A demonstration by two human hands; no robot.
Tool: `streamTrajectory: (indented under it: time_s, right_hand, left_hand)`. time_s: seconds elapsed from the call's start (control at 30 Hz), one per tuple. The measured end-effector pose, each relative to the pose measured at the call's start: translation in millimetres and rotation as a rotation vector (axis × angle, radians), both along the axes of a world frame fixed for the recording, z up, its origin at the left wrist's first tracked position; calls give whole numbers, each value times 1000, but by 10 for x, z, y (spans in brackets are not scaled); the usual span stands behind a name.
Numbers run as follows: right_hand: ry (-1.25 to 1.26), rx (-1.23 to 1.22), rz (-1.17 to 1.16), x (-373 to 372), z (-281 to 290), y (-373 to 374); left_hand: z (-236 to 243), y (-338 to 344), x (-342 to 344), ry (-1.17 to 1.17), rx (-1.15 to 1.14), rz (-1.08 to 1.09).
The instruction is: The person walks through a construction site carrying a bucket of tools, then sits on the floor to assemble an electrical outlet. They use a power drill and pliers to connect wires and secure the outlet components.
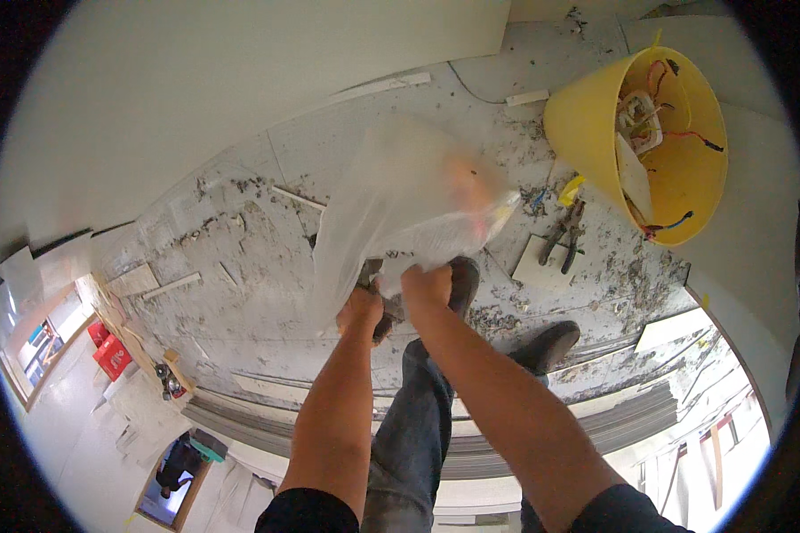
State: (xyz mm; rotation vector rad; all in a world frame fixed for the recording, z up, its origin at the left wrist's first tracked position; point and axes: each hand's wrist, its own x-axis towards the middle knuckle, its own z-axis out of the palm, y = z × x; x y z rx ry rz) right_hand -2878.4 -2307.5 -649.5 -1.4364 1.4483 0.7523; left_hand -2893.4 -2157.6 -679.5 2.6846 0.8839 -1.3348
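A large, cloudy translucent plastic bag [391, 186] spreads out low over the floor in front of my feet. Something orange shows blurred through its far right part. My left hand [361, 309] is closed on the near left edge of the bag's opening. Close beside it, my right hand [428, 288] grips the bag's near edge, fingers curled out of sight. A dark gap lies between the two hands. Just beyond my right hand rests the toe of one dark shoe [463, 282].
A yellow bucket [587, 124] with wire scraps and white pieces lies tilted at the far right. Dark-handled pliers [564, 235] rest near it on a white square piece [532, 266]. Debris and thin strips litter the floor. Long grey panels [542, 435] lie stacked behind my feet.
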Motion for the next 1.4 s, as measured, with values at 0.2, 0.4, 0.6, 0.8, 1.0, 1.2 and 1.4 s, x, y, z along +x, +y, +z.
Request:
streamTrajectory:
  time_s: [0.2, 0.4, 0.6, 0.8, 1.0, 1.2, 1.4]
  right_hand:
    - [-474, -349, 438, -245, 430, -822]
    - [-620, -127, 269, 83, 1110, -1642]
    - [-463, 7, 150, 527, 1367, -2257]
    - [-527, 155, 192, 746, 1619, -2565]
    - [-631, 217, 148, 722, 1526, -2412]
    - [-613, 182, 175, 811, 1384, -2507]
    - [-642, 152, 165, 876, 1352, -2644]
  left_hand:
    - [821, -513, 188, -236, -305, 53]
    - [1640, -1469, 785, -866, -1045, -782]
    - [1330, -1500, 1930, -907, -364, -1038]
    - [1213, -1492, 2150, -282, -684, -698]
    - [703, -1876, 2001, -150, -310, -977]
    - [705, -1974, 1463, -44, -1119, -771]
    - [369, -1790, 2048, -315, -598, -238]
